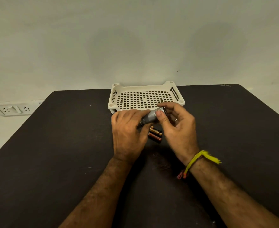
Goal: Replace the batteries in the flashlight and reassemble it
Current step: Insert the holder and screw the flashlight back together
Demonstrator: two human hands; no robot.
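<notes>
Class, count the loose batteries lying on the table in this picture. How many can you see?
2, side by side on the dark table: one battery, another battery nearer. More may hide under the hands.

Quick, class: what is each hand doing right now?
Left hand: grips the small silver knurled metal flashlight by its body.
Right hand: pinches the flashlight's head end.

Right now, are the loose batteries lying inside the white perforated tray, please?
No, the batteries lie on the dark table beneath the hands, nearer the person than the white tray, whose visible floor holds nothing.
</notes>
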